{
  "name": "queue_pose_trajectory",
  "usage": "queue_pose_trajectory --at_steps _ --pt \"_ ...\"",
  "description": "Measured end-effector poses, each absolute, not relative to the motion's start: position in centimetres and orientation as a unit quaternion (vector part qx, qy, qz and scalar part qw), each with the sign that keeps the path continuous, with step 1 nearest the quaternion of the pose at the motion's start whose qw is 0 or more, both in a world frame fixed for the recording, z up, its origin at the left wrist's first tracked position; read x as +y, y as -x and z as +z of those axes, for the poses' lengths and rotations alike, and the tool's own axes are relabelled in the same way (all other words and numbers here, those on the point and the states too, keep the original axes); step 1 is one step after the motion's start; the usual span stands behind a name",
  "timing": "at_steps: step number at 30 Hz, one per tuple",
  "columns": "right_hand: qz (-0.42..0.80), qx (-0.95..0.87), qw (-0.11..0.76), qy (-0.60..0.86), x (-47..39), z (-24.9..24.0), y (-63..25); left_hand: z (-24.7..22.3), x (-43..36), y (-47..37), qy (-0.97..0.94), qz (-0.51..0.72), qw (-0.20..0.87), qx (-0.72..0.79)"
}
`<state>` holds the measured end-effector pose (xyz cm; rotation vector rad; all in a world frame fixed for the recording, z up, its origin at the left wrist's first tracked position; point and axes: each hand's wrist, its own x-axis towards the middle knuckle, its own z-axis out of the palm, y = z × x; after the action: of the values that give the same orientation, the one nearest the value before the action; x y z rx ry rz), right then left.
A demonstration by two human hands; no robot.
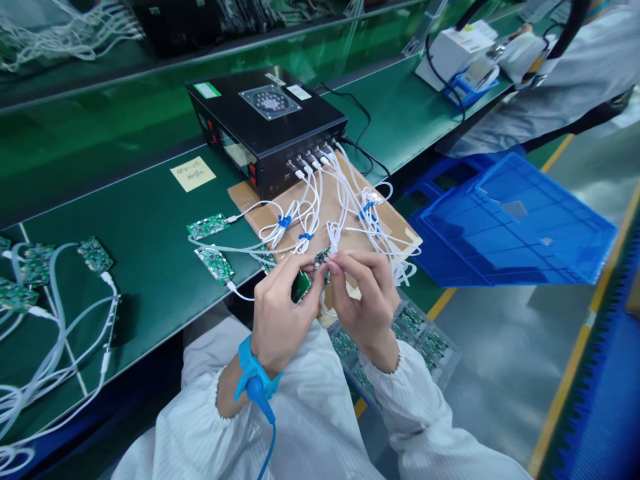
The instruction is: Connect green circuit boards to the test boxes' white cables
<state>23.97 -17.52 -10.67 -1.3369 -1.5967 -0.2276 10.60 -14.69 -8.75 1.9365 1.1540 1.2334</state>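
Observation:
My left hand (285, 307), with a blue wrist strap (257, 380) below it, is closed on a green circuit board (301, 286). The fingertips of my right hand (364, 300) meet it at the board's upper end, pinched round a white cable end (333, 245). Whether the plug sits in the board is hidden by the fingers. Bundled white cables (305, 227) with blue ties run from the black box (270, 127) over brown cardboard (290, 193). Left of my hands, two green boards (207, 226) with cables attached lie on the green table (150, 267).
More cabled boards (95, 255) lie at the far left. A yellow note (193, 174) is beside the box. Below my right hand is a clear tray of boards (433, 347). A blue crate (520, 220) stands at the right, with another person's sleeve (590, 73) beyond.

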Motion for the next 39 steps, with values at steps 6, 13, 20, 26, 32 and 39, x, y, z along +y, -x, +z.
queue_pose_trajectory --at_steps 6,13,20,26,32,39 --pt "-0.103 -0.668 0.487 0.553 -17.6 -11.2 -24.1 -8.9 -14.7 -10.8 -0.729 0.457 0.275 0.429" --pt "-0.091 -0.652 0.514 0.55 -17.2 -11.1 -24.2 -8.6 -14.5 -10.9 -0.724 0.447 0.303 0.429" --pt "-0.054 -0.642 0.531 0.55 -17.0 -10.3 -24.8 -8.3 -14.1 -11.0 -0.727 0.441 0.309 0.426" --pt "-0.106 -0.64 0.529 0.547 -17.0 -10.5 -24.7 -8.0 -14.1 -11.2 -0.744 0.43 0.284 0.425" --pt "-0.111 -0.638 0.537 0.542 -16.6 -11.2 -24.3 -8.2 -13.9 -11.2 -0.757 0.433 0.267 0.411" --pt "-0.117 -0.628 0.55 0.538 -16.3 -10.9 -24.2 -7.8 -13.9 -11.5 -0.764 0.431 0.271 0.397"
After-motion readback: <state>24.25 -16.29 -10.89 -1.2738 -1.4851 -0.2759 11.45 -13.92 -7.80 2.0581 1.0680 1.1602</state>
